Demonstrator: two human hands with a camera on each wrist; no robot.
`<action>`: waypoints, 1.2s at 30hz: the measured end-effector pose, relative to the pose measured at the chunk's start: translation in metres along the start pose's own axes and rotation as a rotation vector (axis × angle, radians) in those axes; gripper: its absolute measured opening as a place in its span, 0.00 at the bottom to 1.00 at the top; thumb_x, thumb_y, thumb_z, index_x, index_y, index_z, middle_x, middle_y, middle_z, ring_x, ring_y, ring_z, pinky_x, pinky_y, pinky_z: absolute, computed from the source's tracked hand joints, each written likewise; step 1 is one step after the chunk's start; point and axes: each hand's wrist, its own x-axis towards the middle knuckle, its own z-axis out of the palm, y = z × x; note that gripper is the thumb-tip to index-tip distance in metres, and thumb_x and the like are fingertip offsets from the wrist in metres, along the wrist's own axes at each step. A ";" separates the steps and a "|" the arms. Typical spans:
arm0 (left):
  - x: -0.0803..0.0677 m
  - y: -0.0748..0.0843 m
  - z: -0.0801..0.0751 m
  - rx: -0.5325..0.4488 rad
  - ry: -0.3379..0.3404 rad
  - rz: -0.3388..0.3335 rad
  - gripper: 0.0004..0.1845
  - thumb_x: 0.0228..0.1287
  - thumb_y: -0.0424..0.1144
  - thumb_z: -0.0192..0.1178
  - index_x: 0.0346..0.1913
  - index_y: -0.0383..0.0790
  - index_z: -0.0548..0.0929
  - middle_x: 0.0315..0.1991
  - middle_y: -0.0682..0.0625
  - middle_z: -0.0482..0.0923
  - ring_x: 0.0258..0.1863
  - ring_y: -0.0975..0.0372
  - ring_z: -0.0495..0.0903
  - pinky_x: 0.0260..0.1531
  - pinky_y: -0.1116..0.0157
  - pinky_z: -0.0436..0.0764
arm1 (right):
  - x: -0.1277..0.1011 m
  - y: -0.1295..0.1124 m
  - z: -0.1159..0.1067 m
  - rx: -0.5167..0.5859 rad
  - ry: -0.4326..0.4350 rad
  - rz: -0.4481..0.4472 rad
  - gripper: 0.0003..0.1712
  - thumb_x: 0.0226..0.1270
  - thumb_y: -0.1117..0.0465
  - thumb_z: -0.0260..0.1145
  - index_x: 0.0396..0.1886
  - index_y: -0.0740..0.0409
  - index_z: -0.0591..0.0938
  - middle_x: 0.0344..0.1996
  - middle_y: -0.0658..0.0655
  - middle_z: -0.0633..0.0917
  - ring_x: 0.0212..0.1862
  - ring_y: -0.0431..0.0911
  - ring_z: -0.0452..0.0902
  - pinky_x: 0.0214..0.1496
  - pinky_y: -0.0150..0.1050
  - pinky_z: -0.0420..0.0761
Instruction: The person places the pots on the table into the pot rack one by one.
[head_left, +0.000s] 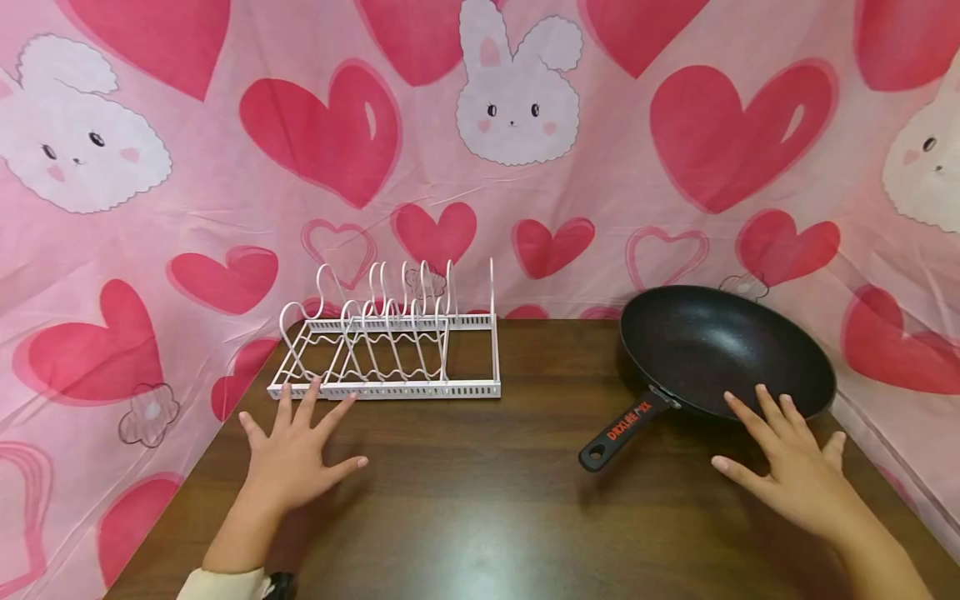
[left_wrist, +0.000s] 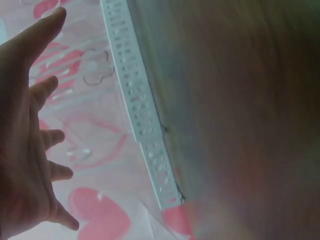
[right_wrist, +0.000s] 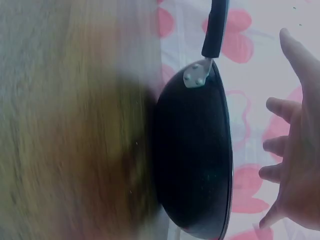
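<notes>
A: Status on hands?

B: Left hand point(head_left: 296, 454) is flat above the table point(head_left: 480, 500), fingers point(head_left: 307, 400) spread and straight, holding nothing. Fingertips sit just at the front rail of the rack point(head_left: 390, 350); can't tell from the head view if they touch it.

A: Left wrist view?

B: Palm point(left_wrist: 22, 150) open, fingers point(left_wrist: 47, 90) apart. Rack's perforated rail point(left_wrist: 142, 110) runs alongside, a clear gap from the hand in that view. Blurry though.

A: Right hand?

B: Right hand point(head_left: 795, 467) also open, fingers point(head_left: 772, 412) splayed, nothing gripped. Fingertips overlap the near rim of the pan point(head_left: 727, 350). Contact unclear.

A: Right wrist view?

B: Pan point(right_wrist: 195, 160) seen edge on, hand point(right_wrist: 295, 170) beside it with fingers point(right_wrist: 277, 145) spread, a gap showing between them and the rim. So likely hovering, not touching.

A: Pan position?

B: On the table, back right, near the cloth point(head_left: 525, 167) corner. Handle point(head_left: 622, 429) points front-left toward table centre, red lettering on it.

A: Rack?

B: White wire rack, back left of the table, against the cloth. Well apart from the pan, bare table between.

A: Anything else?

B: Pink cloth with hearts and rabbits behind and at both sides. Cream sleeve point(head_left: 225, 583) at the left wrist.
</notes>
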 end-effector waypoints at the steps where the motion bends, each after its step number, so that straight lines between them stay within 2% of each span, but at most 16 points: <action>1: 0.001 0.003 0.000 -0.006 -0.005 0.004 0.48 0.48 0.73 0.62 0.73 0.64 0.61 0.76 0.38 0.46 0.72 0.32 0.38 0.50 0.26 0.18 | 0.001 -0.001 0.001 0.015 0.008 -0.009 0.52 0.61 0.43 0.69 0.79 0.39 0.51 0.76 0.69 0.44 0.74 0.67 0.28 0.49 0.74 0.10; 6: 0.009 0.018 0.005 -0.047 -0.014 0.029 0.48 0.47 0.72 0.64 0.73 0.65 0.61 0.76 0.39 0.47 0.72 0.34 0.41 0.52 0.25 0.22 | 0.003 -0.007 0.008 0.087 0.062 -0.065 0.52 0.58 0.48 0.73 0.78 0.42 0.55 0.76 0.66 0.47 0.75 0.66 0.35 0.54 0.77 0.16; 11: 0.014 0.035 0.012 -0.102 0.006 0.071 0.48 0.47 0.71 0.66 0.73 0.65 0.63 0.75 0.39 0.51 0.72 0.35 0.46 0.53 0.21 0.32 | 0.006 -0.014 0.015 0.170 0.117 -0.114 0.50 0.55 0.53 0.75 0.76 0.46 0.61 0.76 0.64 0.52 0.74 0.68 0.43 0.59 0.80 0.27; 15: 0.018 0.049 0.014 -0.148 0.016 0.108 0.48 0.46 0.70 0.67 0.72 0.65 0.64 0.75 0.40 0.53 0.72 0.36 0.48 0.54 0.21 0.38 | 0.008 -0.019 0.021 0.208 0.150 -0.135 0.48 0.54 0.55 0.76 0.74 0.50 0.64 0.74 0.65 0.57 0.72 0.68 0.48 0.62 0.79 0.32; 18: 0.021 0.058 0.015 -0.172 0.023 0.132 0.47 0.47 0.69 0.67 0.72 0.64 0.64 0.74 0.40 0.55 0.72 0.38 0.50 0.54 0.21 0.40 | 0.009 -0.022 0.024 0.216 0.189 -0.148 0.45 0.53 0.56 0.77 0.71 0.55 0.68 0.72 0.67 0.62 0.68 0.70 0.55 0.66 0.75 0.42; 22: 0.024 0.069 0.016 -0.215 0.043 0.162 0.46 0.48 0.68 0.68 0.72 0.62 0.66 0.72 0.40 0.59 0.71 0.41 0.54 0.55 0.22 0.44 | 0.010 -0.028 0.027 0.240 0.242 -0.141 0.39 0.51 0.58 0.77 0.64 0.62 0.74 0.66 0.69 0.68 0.62 0.71 0.62 0.65 0.71 0.54; 29: 0.029 0.092 0.021 -0.325 0.044 0.211 0.43 0.50 0.66 0.67 0.71 0.62 0.67 0.70 0.44 0.62 0.69 0.46 0.60 0.58 0.26 0.55 | 0.010 -0.037 0.035 0.279 0.311 -0.092 0.30 0.52 0.61 0.77 0.55 0.66 0.78 0.59 0.70 0.74 0.58 0.70 0.65 0.58 0.71 0.60; 31: 0.031 0.098 0.023 -0.368 0.052 0.233 0.43 0.50 0.64 0.69 0.70 0.59 0.69 0.70 0.44 0.63 0.69 0.46 0.61 0.58 0.28 0.57 | 0.010 -0.039 0.036 0.286 0.331 -0.073 0.29 0.53 0.62 0.77 0.54 0.66 0.78 0.58 0.68 0.75 0.58 0.68 0.66 0.66 0.61 0.61; 33: 0.033 0.104 0.025 -0.403 0.061 0.259 0.42 0.50 0.63 0.70 0.70 0.56 0.70 0.69 0.43 0.64 0.68 0.45 0.62 0.57 0.30 0.60 | 0.010 -0.040 0.038 0.289 0.343 -0.045 0.27 0.55 0.62 0.76 0.54 0.66 0.78 0.57 0.67 0.76 0.58 0.65 0.67 0.71 0.45 0.59; 36: 0.036 0.113 0.026 -0.451 0.058 0.289 0.41 0.51 0.61 0.70 0.69 0.55 0.71 0.68 0.42 0.66 0.67 0.46 0.63 0.58 0.34 0.63 | 0.010 -0.042 0.040 0.294 0.361 0.000 0.25 0.57 0.61 0.75 0.53 0.64 0.79 0.55 0.64 0.77 0.57 0.52 0.69 0.63 0.19 0.54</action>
